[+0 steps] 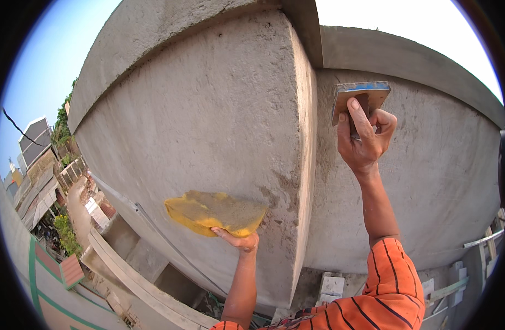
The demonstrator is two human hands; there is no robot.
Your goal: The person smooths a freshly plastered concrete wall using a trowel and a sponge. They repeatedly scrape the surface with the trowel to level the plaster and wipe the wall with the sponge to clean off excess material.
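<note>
My left hand (239,240) grips a yellow sponge (217,213) from below, thumb on its near edge. Grey cement smears cover the sponge's upper face, and it is held in front of the left plastered wall face (208,121). Raised higher on the right, my right hand (368,135) is closed round the handle of a plastering float (379,98), a small flat board with a blue strip along its edge. The float is at the right wall face (406,181), near its top; whether it touches the plaster I cannot tell. Between both hands runs the wall's vertical corner (304,159).
An overhanging ledge (395,52) runs along the wall's top. Below left are a concrete parapet (148,300) and a thin rod or pipe (173,242). Pale blocks (332,286) lie at the wall's foot, and timber pieces (450,289) are at lower right. Buildings (38,143) stand far left.
</note>
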